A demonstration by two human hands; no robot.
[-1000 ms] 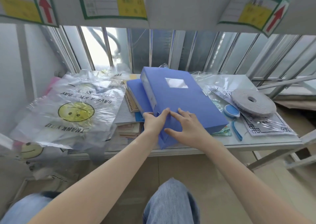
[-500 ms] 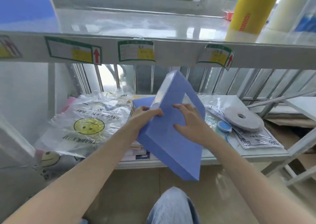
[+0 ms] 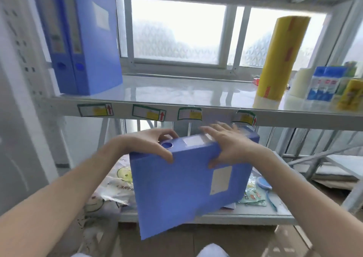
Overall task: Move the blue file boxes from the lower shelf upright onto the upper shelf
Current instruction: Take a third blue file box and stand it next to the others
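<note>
I hold a blue file box (image 3: 180,194) in the air in front of the shelving, just below the front edge of the upper shelf (image 3: 176,94). Its spine with the finger hole faces up. My left hand (image 3: 149,144) grips the spine's left end. My right hand (image 3: 229,146) holds the right end, blurred by motion. Two blue file boxes (image 3: 86,38) stand upright at the upper shelf's left end. The lower shelf (image 3: 255,216) lies behind and under the held box, which hides its middle.
A tall yellow roll (image 3: 279,60) stands on the upper shelf at the right, with a white roll (image 3: 299,83) and several bottles and packs (image 3: 332,84) beyond it. Plastic smiley bags (image 3: 115,180) and a blue brush (image 3: 265,188) lie on the lower shelf. A window is behind.
The blue box has been lifted off the lower shelf, turned spine-up and raised to just under the upper shelf's edge. My view has tilted up, showing the upper shelf.
</note>
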